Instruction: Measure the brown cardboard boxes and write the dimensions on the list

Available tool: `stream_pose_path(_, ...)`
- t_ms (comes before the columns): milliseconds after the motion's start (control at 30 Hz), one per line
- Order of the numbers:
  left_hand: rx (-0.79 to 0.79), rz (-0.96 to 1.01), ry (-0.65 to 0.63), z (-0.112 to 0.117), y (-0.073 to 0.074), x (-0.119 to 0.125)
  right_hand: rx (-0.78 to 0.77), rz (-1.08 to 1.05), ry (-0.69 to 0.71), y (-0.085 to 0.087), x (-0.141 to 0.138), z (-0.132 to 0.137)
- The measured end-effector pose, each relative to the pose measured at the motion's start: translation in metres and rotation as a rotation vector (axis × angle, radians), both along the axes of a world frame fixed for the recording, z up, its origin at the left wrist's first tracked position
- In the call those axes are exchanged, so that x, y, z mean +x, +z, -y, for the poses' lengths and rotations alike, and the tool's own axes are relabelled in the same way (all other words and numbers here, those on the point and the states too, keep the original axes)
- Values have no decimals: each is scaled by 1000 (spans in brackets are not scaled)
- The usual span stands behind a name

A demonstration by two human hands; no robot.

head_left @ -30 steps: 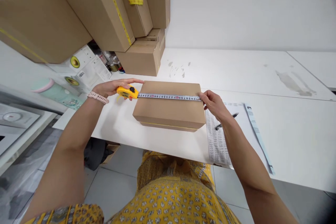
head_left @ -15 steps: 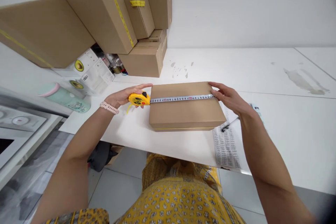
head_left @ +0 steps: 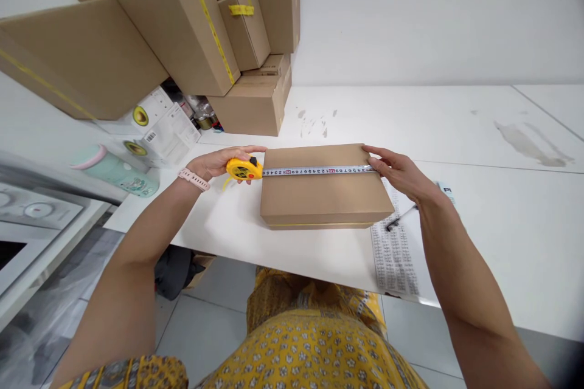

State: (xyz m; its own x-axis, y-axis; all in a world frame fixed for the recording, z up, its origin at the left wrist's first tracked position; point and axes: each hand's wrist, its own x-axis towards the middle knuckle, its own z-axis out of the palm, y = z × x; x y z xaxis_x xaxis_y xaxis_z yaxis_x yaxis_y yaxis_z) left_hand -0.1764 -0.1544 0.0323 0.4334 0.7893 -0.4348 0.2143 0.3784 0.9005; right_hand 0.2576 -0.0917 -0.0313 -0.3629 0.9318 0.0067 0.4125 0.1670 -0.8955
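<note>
White table [head_left: 502, 225]: cardboard box [head_left: 319, 197], printed sheet [head_left: 395, 255], mint bottle [head_left: 125, 177], avocado-print cartons [head_left: 168, 129], brown carton [head_left: 249, 114] behind

One left hand [head_left: 218, 162], one right hand [head_left: 398, 173], one tape measure [head_left: 244, 168] and one measured cardboard box [head_left: 323, 194] can be counted. At least six other boxes [head_left: 182, 24] are seen stacked, while one tumbler [head_left: 121, 171], one pen [head_left: 392, 224], one wristband [head_left: 194, 180] and two avocado pictures [head_left: 140, 115] are also shown.

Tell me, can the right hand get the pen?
Probably yes: the pen lies close by with one end uncovered, though the right hand would first have to leave the tape strip and box.
</note>
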Motion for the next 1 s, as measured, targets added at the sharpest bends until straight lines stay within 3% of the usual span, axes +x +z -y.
stream_pose_path(433,-4,12,20,10,-2,2,2,-81,4,-7,0,-3)
stream_pose_path(700,-34,44,9,27,-10,-2,-56,-117,19,1,-5,0)
stream_pose_path(1000,-141,178,26,59,-9,14,-85,-123,40,-1,-5,-4)
